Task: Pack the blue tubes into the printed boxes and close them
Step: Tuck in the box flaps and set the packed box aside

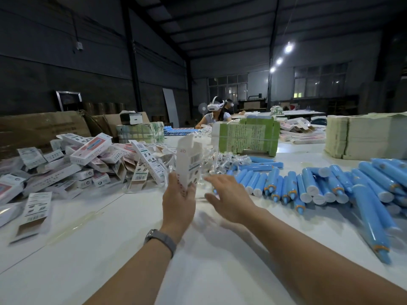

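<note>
White printed box (189,160), blurred, stands upright, pinched low by the left hand (178,201). The right hand (229,199), fingers spread, hovers beside the blue tubes (308,186); bare table (110,249) lies nearer.

I work in a dim warehouse packing hall: long white tables (220,271) heaped with printed boxes (90,148), blue tubes (372,214) and bundled cardboard stacks (363,135).

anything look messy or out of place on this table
Mostly the boxes: the printed boxes on the left lie in a jumbled heap, tilted every way, several with end flaps open. The blue tubes on the right are loosely piled, one lying apart nearer the table edge. Nothing looks spilled or broken.
</note>
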`<action>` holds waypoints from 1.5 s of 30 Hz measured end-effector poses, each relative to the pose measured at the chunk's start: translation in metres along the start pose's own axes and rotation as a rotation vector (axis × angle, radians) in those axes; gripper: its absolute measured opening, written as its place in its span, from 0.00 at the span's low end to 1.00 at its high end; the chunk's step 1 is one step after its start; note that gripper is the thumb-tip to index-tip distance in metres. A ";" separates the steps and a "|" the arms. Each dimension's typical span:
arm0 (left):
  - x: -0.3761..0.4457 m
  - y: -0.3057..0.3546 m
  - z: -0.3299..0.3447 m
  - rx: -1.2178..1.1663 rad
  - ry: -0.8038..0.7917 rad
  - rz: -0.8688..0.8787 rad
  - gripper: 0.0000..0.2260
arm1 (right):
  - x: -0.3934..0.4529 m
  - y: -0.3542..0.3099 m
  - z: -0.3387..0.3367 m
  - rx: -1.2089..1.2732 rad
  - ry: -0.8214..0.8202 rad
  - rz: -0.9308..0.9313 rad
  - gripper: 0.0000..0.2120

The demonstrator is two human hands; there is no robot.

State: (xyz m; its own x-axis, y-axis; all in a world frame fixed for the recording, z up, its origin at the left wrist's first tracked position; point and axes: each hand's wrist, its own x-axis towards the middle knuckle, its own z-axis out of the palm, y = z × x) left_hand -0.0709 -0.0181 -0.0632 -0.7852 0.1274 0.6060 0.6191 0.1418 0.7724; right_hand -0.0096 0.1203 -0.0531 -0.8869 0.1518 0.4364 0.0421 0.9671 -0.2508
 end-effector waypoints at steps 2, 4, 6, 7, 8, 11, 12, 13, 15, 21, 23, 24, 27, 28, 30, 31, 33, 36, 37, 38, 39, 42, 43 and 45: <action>-0.002 0.001 0.002 0.028 -0.027 0.027 0.12 | -0.003 0.005 0.013 -0.093 -0.219 0.042 0.28; -0.001 0.000 0.002 0.028 -0.026 0.026 0.12 | -0.005 0.005 0.018 -0.112 -0.265 0.050 0.24; 0.001 -0.001 0.001 0.020 -0.018 0.002 0.13 | -0.006 0.005 0.016 -0.140 -0.128 0.048 0.17; 0.001 -0.002 0.001 0.017 -0.016 -0.008 0.13 | -0.006 0.005 0.015 -0.143 -0.069 0.049 0.16; 0.002 -0.003 0.002 0.012 -0.016 -0.012 0.13 | -0.007 0.005 0.015 -0.128 -0.042 0.051 0.15; 0.002 -0.004 0.004 -0.008 -0.026 -0.007 0.14 | -0.007 0.008 0.016 -0.053 -0.027 0.072 0.15; 0.003 -0.005 0.004 -0.014 -0.029 -0.006 0.14 | -0.006 0.008 0.016 -0.030 -0.020 0.077 0.15; 0.003 -0.006 0.004 -0.021 -0.033 -0.005 0.14 | -0.006 0.009 0.017 -0.008 -0.013 0.080 0.16; 0.003 -0.007 0.003 -0.030 -0.042 -0.005 0.14 | -0.006 0.008 0.018 0.036 -0.005 0.088 0.18; 0.003 -0.010 0.004 -0.032 -0.048 -0.004 0.13 | -0.005 0.009 0.017 0.104 0.101 0.171 0.23; 0.003 -0.011 0.004 -0.035 -0.052 -0.001 0.13 | -0.005 0.010 0.016 0.194 0.164 0.206 0.24; 0.003 -0.011 0.005 -0.040 -0.056 0.001 0.12 | -0.005 0.011 0.016 0.251 0.202 0.216 0.24; 0.002 -0.010 0.005 -0.027 -0.075 0.025 0.13 | -0.006 0.012 0.012 0.388 0.300 0.245 0.23; 0.002 -0.009 0.005 -0.023 -0.082 0.034 0.13 | -0.007 0.011 0.009 0.435 0.327 0.262 0.22; 0.002 -0.008 0.005 -0.019 -0.097 0.042 0.13 | -0.005 0.006 -0.002 0.524 0.407 0.299 0.17; 0.001 -0.008 0.005 -0.018 -0.101 0.043 0.13 | -0.003 0.003 -0.011 0.576 0.461 0.314 0.15; 0.000 -0.008 0.004 -0.019 -0.109 0.046 0.12 | 0.001 -0.006 -0.029 0.716 0.577 0.297 0.09; 0.000 -0.007 0.003 -0.014 -0.119 0.044 0.12 | 0.006 -0.021 -0.049 0.852 0.668 0.186 0.04; 0.000 -0.007 0.003 -0.008 -0.119 0.039 0.12 | 0.006 -0.026 -0.053 0.882 0.681 0.154 0.05; -0.001 -0.007 0.003 -0.005 -0.119 0.032 0.13 | 0.006 -0.031 -0.057 0.908 0.693 0.121 0.07; -0.001 -0.007 0.002 -0.008 -0.120 0.027 0.13 | 0.005 -0.036 -0.060 0.929 0.704 0.090 0.11; -0.003 -0.007 0.002 -0.020 -0.157 0.027 0.13 | 0.001 -0.043 -0.068 0.888 0.718 -0.024 0.23; -0.003 -0.006 0.003 -0.023 -0.170 0.028 0.14 | -0.001 -0.043 -0.069 0.848 0.714 -0.070 0.27; -0.004 -0.005 0.004 -0.029 -0.185 0.029 0.14 | -0.003 -0.042 -0.070 0.739 0.707 -0.128 0.33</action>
State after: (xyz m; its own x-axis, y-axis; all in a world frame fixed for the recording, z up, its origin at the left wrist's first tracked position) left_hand -0.0710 -0.0155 -0.0705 -0.7500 0.3096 0.5845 0.6385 0.1077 0.7621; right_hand 0.0233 0.0937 0.0169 -0.3815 0.3731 0.8457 -0.5390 0.6535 -0.5314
